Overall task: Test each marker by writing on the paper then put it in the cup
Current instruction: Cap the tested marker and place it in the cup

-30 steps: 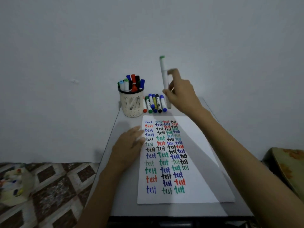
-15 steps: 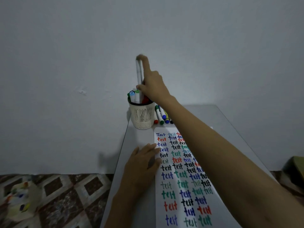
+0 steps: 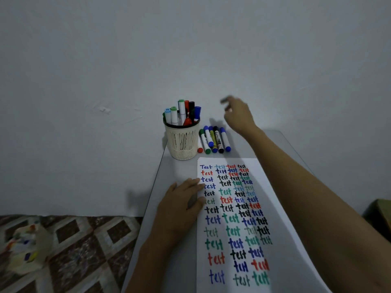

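Note:
A cream mesh cup stands at the table's far left and holds several markers, among them a tall white one with a green cap. Right of the cup lies a row of several capped markers. The white paper is covered with the word "test" in many colours. My right hand hovers blurred above and right of the marker row, fingers loosely apart, holding nothing. My left hand lies flat on the paper's left edge.
The narrow grey table stands against a plain wall. Left of it is a patterned tile floor with a bag of coloured items. A yellowish object sits at the right edge.
My right hand dropped the green-capped white marker into the cup and has pulled back to the right, empty. My left hand stayed on the paper.

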Tool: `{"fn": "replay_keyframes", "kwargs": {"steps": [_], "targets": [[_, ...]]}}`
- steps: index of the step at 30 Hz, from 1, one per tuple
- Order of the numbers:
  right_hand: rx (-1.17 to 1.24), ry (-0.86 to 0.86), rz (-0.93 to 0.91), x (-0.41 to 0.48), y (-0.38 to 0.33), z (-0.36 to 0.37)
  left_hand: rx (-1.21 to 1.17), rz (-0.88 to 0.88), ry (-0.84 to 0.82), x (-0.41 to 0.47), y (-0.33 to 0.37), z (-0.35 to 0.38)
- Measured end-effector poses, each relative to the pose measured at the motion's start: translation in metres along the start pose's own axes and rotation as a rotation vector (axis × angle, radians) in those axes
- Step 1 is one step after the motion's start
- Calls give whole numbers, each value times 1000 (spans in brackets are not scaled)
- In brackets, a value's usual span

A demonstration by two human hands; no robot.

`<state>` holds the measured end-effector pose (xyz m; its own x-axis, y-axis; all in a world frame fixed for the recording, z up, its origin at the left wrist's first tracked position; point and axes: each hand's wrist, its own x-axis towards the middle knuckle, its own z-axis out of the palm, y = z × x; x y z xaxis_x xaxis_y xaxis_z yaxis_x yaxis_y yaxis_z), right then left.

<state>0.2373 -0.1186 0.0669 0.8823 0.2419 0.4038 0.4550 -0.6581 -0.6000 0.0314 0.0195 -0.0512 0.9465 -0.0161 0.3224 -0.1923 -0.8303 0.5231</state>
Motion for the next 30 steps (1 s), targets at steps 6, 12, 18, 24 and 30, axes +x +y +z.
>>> {"fn": "replay_keyframes", "kwargs": {"steps": [6, 12, 18, 24, 30], "targets": [[-359, -409, 86, -39, 56, 22, -5, -13, -16, 0, 0, 1], [-318, -23, 64, -60, 65, 18, -6, -3, -16, 0, -2, 1], [516, 419, 119, -103, 44, -31, -56, -12, 18, -2, 0, 0], [889, 72, 143, -176, 21, -66, -139, 33, 126, -7, 15, -5], [878, -141, 111, -223, 9, -55, -193, 203, -16, -19, 47, -5]]}}
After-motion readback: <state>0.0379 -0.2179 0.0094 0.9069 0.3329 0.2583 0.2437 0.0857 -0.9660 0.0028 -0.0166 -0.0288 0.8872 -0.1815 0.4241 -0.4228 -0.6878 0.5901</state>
